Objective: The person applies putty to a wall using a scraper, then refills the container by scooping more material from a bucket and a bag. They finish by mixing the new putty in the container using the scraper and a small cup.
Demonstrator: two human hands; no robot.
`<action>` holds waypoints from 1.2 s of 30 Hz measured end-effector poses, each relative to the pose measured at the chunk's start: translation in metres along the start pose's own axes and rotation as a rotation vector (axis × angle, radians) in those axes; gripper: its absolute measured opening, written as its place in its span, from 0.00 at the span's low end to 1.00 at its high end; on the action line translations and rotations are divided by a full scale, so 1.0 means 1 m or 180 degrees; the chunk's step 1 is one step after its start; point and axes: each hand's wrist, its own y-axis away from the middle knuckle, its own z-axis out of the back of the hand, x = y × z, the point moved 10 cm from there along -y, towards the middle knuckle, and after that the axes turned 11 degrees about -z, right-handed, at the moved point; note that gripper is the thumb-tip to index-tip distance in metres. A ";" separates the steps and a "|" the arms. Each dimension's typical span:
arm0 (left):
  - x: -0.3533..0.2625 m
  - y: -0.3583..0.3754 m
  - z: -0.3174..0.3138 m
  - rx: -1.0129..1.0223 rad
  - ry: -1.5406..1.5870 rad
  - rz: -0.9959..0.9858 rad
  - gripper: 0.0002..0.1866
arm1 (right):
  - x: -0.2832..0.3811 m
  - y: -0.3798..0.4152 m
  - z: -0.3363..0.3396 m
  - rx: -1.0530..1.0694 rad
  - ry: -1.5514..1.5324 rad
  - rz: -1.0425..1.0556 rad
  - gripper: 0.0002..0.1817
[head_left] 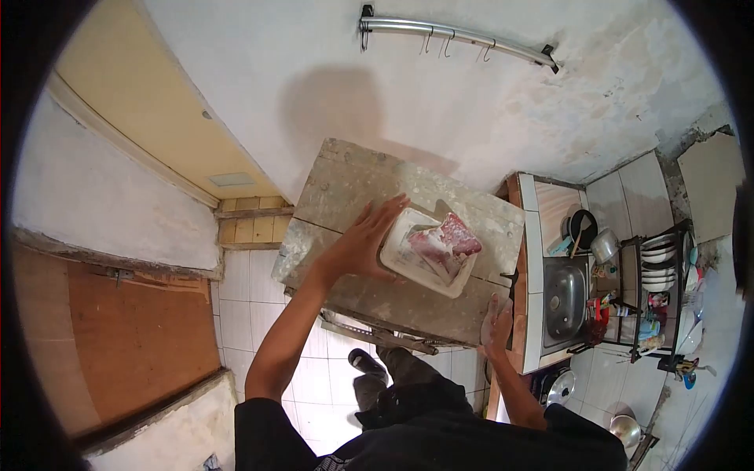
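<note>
A whitish rectangular tub (393, 255) sits on a worn wooden table (345, 177). Inside it lies a red piece (458, 235) smeared with white material, partly rising over the tub's right side. My left hand (367, 242) rests against the left side of the tub, fingers apart, thumb near the lower edge. At the table's right front edge is my right hand (495, 323), its fingers pointing up and spread, with nothing visible in it.
Right of the table stands a tiled counter with a steel sink (565, 302), a black pan (582, 228) and a dish rack (658, 275). A metal rail with hooks (455, 33) is on the wall. An orange-brown board (141, 337) stands left.
</note>
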 end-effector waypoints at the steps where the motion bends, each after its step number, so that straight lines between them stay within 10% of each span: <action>1: 0.001 0.000 -0.006 0.0021 0.0021 -0.0003 0.67 | -0.007 -0.003 0.000 -0.0095 0.0169 0.0034 0.34; 19: -0.044 0.099 0.000 -0.1047 0.0486 0.0427 0.58 | -0.027 -0.017 0.009 -0.0651 0.0324 0.0445 0.30; 22: -0.069 0.161 0.014 -0.1460 0.0195 0.0634 0.59 | -0.021 -0.015 0.015 -0.1159 0.0116 0.1203 0.29; 23: -0.077 0.183 0.019 -0.1528 0.0095 0.0695 0.59 | -0.015 -0.012 0.011 -0.0727 0.0323 0.0321 0.30; 27: -0.103 0.289 0.011 -0.1907 -0.0210 0.0844 0.62 | -0.003 -0.032 0.010 -0.0643 0.1138 0.0565 0.25; 28: -0.106 0.324 0.005 -0.2131 -0.0170 0.0978 0.61 | -0.066 -0.103 -0.001 0.0316 -0.0558 0.0625 0.23; 29: -0.110 0.361 -0.009 -0.2338 -0.0102 0.1108 0.60 | 0.001 -0.029 0.008 -0.0225 -0.0016 0.0628 0.22; 30: -0.110 0.401 -0.027 -0.2430 -0.0275 0.1417 0.61 | -0.005 -0.067 0.020 -0.1164 0.1146 0.1974 0.26; 31: -0.108 0.432 -0.050 -0.2470 -0.0297 0.1429 0.61 | -0.026 -0.081 0.013 -0.0012 0.0377 0.0620 0.24; 32: -0.116 0.473 -0.070 -0.2824 -0.0335 0.1403 0.61 | -0.023 -0.059 0.003 0.0468 -0.0881 0.0673 0.22; 33: -0.127 0.512 -0.083 -0.3206 -0.0393 0.1380 0.60 | -0.003 -0.027 0.006 0.0219 -0.0216 0.1178 0.23; 35: -0.152 0.569 -0.109 -0.3452 -0.0479 0.1900 0.59 | 0.054 0.110 0.008 -0.2429 0.0941 0.3284 0.21; 36: -0.173 0.594 -0.121 -0.3587 -0.0601 0.2174 0.58 | 0.048 0.140 -0.011 -0.1822 -0.0128 0.3295 0.19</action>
